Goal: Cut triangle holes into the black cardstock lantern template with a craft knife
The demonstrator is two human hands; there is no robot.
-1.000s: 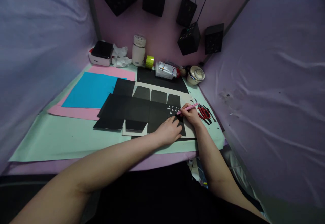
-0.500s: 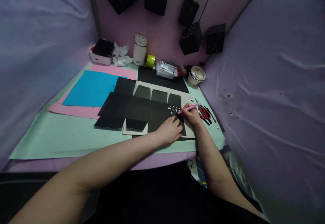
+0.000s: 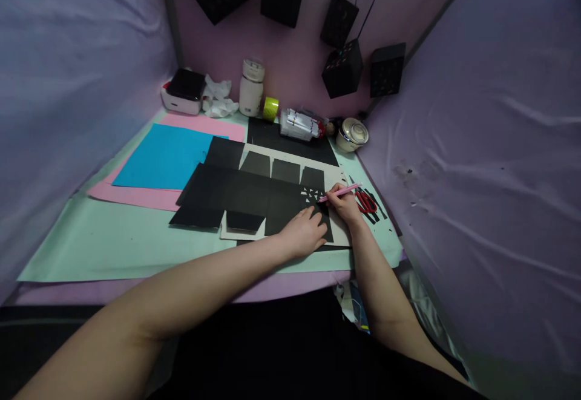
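A black card sheet with flaps along its edges lies over a white board. Small cut-out shapes show white near its right end. My left hand rests flat on the card just below those holes, fingers spread a little. Closed round a slim pink pen-like tool is my right hand; the tool's tip meets the card at the right of the holes. Whether that tip is a blade or a nib is too small to tell.
Red-handled scissors lie among black paper strips at the right. Blue paper covers pink paper at the left. A white bottle, yellow tape roll, pen case and lidded pot line the back. Black boxes hang above.
The whole view has shifted very slightly. Both hands stay in nearly the same place on the card, with the pink tool still held in my right hand.
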